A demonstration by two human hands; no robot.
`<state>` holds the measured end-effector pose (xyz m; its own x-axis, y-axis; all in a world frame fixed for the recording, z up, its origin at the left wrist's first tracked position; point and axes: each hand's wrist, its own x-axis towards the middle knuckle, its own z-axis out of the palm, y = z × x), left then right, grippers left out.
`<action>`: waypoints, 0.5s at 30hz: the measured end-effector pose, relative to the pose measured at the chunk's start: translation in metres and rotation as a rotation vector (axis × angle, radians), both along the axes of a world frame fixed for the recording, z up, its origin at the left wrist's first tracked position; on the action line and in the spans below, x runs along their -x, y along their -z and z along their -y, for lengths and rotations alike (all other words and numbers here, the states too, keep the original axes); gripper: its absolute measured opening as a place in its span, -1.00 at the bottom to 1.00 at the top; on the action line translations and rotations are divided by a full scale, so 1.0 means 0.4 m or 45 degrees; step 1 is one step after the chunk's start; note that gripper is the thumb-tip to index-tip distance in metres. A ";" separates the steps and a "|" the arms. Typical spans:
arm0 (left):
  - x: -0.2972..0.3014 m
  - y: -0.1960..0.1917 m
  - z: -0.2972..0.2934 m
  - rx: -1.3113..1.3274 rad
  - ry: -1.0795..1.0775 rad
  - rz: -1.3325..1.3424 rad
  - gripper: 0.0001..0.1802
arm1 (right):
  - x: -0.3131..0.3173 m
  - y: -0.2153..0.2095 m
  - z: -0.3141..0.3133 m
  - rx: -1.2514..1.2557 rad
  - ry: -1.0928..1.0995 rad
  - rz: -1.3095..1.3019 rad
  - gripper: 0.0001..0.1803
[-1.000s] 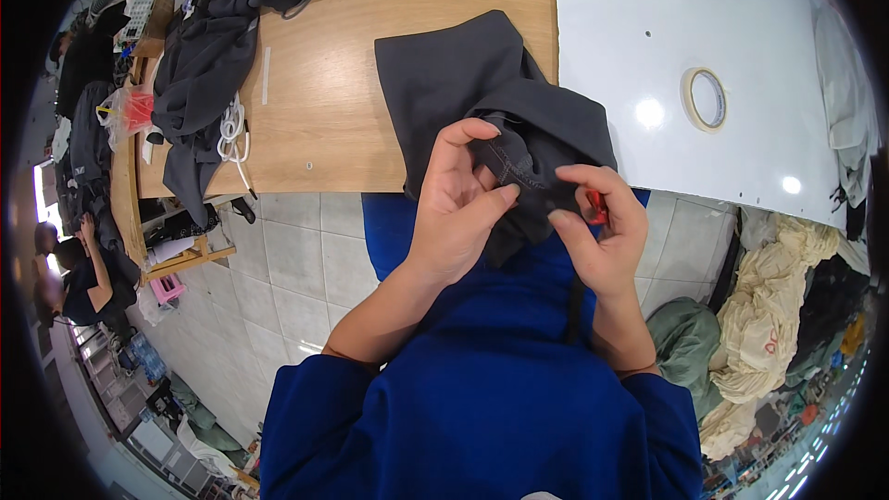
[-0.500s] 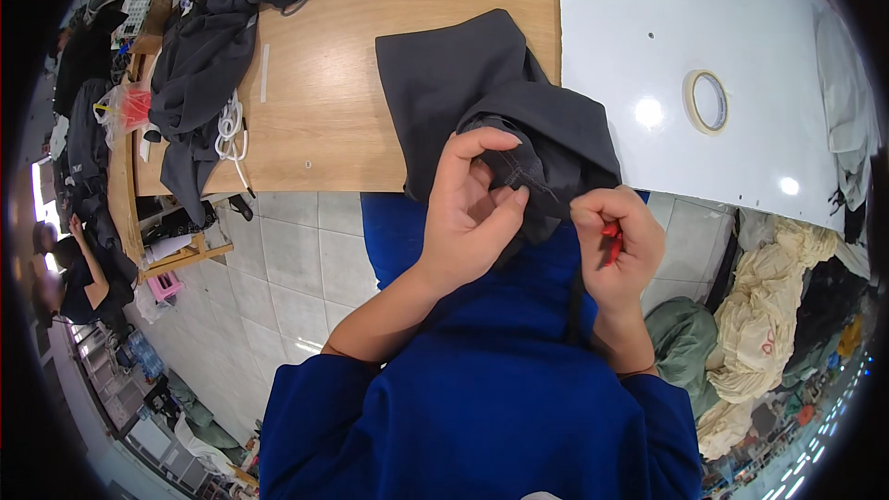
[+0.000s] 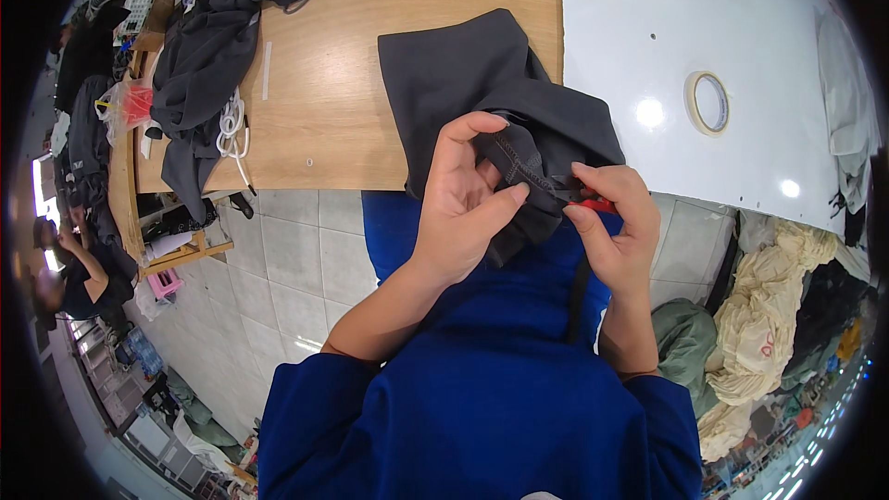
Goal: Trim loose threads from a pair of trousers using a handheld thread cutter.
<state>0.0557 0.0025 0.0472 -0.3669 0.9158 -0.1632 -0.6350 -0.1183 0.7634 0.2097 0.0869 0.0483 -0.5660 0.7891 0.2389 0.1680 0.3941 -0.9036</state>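
A dark grey garment [image 3: 454,65] lies bunched over the table's near edge, with one part turned up to show a stitched seam [image 3: 519,162]. My left hand [image 3: 458,199] is closed on that turned-up part, its forefinger and thumb curved around the seam. Just right of the seam, my right hand [image 3: 620,227] pinches a small pair of red-handled thread snips [image 3: 600,206]. Their dark tips point left against the fabric; exactly what the blades touch is too small to tell.
The wooden table [image 3: 324,65] meets a white board [image 3: 611,83] on the right, where a tape roll [image 3: 708,103] lies. Dark garments [image 3: 199,83] and a white cord [image 3: 231,134] are at left. Cream cloth [image 3: 764,315] is heaped at lower right. Another person [image 3: 79,268] is far left.
My right hand has turned and brought the snips from inside the palm out to the fingertips, tips at the seam. My left hand has shifted slightly, exposing more of the seam.
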 end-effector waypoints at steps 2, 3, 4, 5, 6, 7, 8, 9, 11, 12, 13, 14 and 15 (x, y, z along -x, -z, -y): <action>-0.001 0.005 0.001 -0.021 0.011 -0.041 -0.35 | 0.004 0.001 0.000 -0.040 0.003 0.002 -0.64; -0.001 0.006 0.001 -0.043 0.021 -0.080 -0.33 | 0.006 0.001 -0.001 -0.071 0.002 0.003 -0.64; -0.001 0.006 0.000 -0.042 0.023 -0.080 -0.33 | 0.007 0.001 -0.001 -0.101 0.000 0.003 -0.65; -0.001 0.005 0.000 -0.042 0.024 -0.079 -0.33 | 0.009 0.000 -0.001 -0.101 0.001 0.002 -0.65; -0.001 0.005 0.000 -0.042 0.025 -0.078 -0.33 | 0.010 -0.001 -0.001 -0.127 0.002 0.002 -0.65; -0.001 0.006 0.000 -0.041 0.026 -0.078 -0.33 | 0.012 -0.002 -0.001 -0.153 0.003 0.002 -0.66; -0.002 0.006 0.000 -0.051 0.032 -0.096 -0.33 | 0.013 -0.002 0.000 -0.152 0.004 0.002 -0.66; -0.002 0.006 0.001 -0.061 0.038 -0.114 -0.33 | 0.014 -0.001 0.001 -0.160 0.027 -0.001 -0.66; -0.003 0.006 0.000 -0.056 0.033 -0.125 -0.33 | 0.013 0.000 0.001 -0.167 0.049 -0.004 -0.67; -0.003 0.005 0.000 -0.053 0.028 -0.137 -0.34 | 0.011 0.000 0.000 -0.192 0.046 0.012 -0.68; -0.003 0.005 0.000 -0.052 0.027 -0.136 -0.34 | 0.009 0.001 -0.001 -0.216 0.042 0.028 -0.68; -0.003 0.005 0.000 -0.056 0.030 -0.149 -0.34 | 0.007 0.001 -0.001 -0.216 0.042 0.029 -0.68; -0.002 0.006 0.000 -0.060 0.033 -0.161 -0.34 | 0.005 0.001 0.000 -0.157 0.057 0.005 -0.69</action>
